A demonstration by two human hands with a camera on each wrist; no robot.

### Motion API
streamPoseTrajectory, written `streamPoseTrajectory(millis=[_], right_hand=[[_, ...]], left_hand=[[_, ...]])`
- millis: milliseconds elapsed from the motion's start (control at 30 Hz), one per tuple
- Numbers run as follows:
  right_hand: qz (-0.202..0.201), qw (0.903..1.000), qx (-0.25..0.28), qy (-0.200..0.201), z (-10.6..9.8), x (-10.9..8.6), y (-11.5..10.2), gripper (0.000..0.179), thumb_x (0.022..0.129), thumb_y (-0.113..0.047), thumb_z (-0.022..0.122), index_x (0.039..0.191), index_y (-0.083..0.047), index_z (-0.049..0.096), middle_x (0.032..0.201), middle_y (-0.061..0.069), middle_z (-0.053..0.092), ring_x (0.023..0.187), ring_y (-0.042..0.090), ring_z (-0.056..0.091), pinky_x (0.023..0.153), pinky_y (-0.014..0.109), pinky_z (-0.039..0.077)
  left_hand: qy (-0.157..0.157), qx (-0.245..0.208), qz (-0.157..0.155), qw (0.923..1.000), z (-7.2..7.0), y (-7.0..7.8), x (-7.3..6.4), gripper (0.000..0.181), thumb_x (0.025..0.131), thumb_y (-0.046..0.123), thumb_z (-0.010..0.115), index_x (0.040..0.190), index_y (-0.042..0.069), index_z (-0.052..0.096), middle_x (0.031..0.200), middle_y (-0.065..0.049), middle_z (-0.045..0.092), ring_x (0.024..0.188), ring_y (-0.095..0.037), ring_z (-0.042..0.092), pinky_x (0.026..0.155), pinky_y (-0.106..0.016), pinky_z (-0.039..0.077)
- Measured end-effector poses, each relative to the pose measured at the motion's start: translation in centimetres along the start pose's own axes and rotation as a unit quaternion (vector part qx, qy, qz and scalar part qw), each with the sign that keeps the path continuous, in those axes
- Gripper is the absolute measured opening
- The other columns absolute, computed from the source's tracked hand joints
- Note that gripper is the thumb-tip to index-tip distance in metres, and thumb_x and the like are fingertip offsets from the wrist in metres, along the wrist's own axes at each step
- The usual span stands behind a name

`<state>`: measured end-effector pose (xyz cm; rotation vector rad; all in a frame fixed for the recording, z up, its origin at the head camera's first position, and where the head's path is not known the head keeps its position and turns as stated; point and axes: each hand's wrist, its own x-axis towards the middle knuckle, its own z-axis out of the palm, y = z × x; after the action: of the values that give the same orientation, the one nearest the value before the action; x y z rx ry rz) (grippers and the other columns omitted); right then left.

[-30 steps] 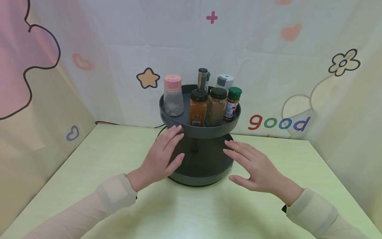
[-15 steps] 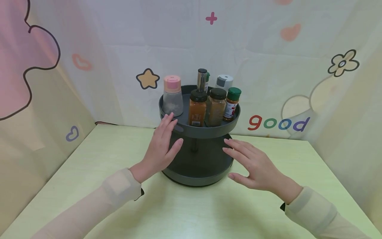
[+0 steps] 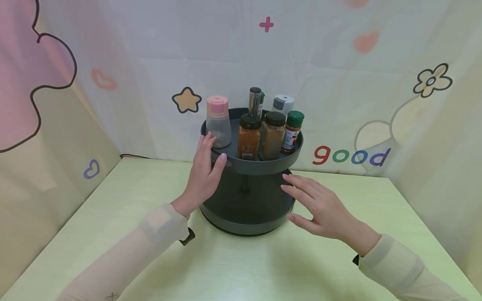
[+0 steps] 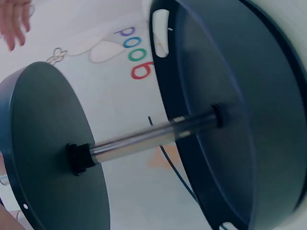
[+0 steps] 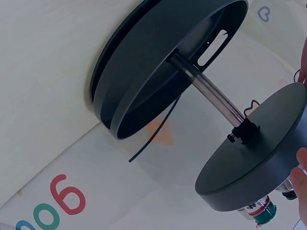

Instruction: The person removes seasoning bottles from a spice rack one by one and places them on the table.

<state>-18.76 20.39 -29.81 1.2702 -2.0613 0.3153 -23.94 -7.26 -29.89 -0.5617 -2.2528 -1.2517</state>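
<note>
A dark grey two-tier turntable rack (image 3: 260, 167) stands on the table. My left hand (image 3: 201, 177) is at the left rim of its upper tray, fingers extended and overlapping the foot of a clear bottle with a pink flip cap (image 3: 218, 121). My right hand (image 3: 324, 207) hovers with nothing in it beside the rack's right side, fingers spread and thumb apart. On the upper tray also stand two black-capped spice jars, one with orange powder (image 3: 249, 140) and one brownish (image 3: 273, 140), plus a green-capped jar (image 3: 291, 133). Both wrist views show the metal post (image 4: 134, 143) joining the trays.
Behind the spice jars are a slim silver bottle with a black top (image 3: 255, 102), a white-and-grey-capped bottle (image 3: 283, 104) and another green-capped one, partly hidden. A printed curtain (image 3: 158, 96) hangs behind the pale table (image 3: 241, 267). A dark cable (image 3: 135, 156) lies along the table's back edge.
My left hand has risen from before the rack to the upper tray's left rim, beside the pink-capped bottle. The right hand stays nearly still, and the bottles keep their places.
</note>
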Motion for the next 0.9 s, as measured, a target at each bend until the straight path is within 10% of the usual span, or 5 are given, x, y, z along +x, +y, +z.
streamPoseTrajectory(millis=[467, 900], right_hand=[[0.005, 1.0000, -0.007, 0.000, 0.1, 0.0, 0.1, 0.056, 0.088, -0.048, 0.038, 0.120, -0.005, 0.053, 0.129, 0.011, 0.049, 0.115, 0.025, 0.048, 0.104, 0.021, 0.026], [0.031, 0.9985, -0.037, 0.024, 0.3, 0.3, 0.1, 0.059, 0.085, -0.053, 0.038, 0.114, -0.005, 0.057, 0.122, 0.012, 0.054, 0.114, 0.028, 0.047, 0.105, 0.028, 0.026]], left_hand=[[0.028, -0.081, -0.096, 0.9917, 0.6, 0.4, 1.7, 0.058, 0.092, 0.031, 0.037, 0.140, 0.007, 0.015, 0.149, -0.004, -0.001, 0.137, -0.018, -0.002, 0.109, -0.049, 0.007], [0.025, -0.140, -0.203, 0.9687, 0.5, -0.3, 3.0, 0.067, 0.091, 0.034, 0.039, 0.142, 0.014, 0.001, 0.150, 0.000, -0.002, 0.137, -0.016, 0.002, 0.110, -0.043, 0.008]])
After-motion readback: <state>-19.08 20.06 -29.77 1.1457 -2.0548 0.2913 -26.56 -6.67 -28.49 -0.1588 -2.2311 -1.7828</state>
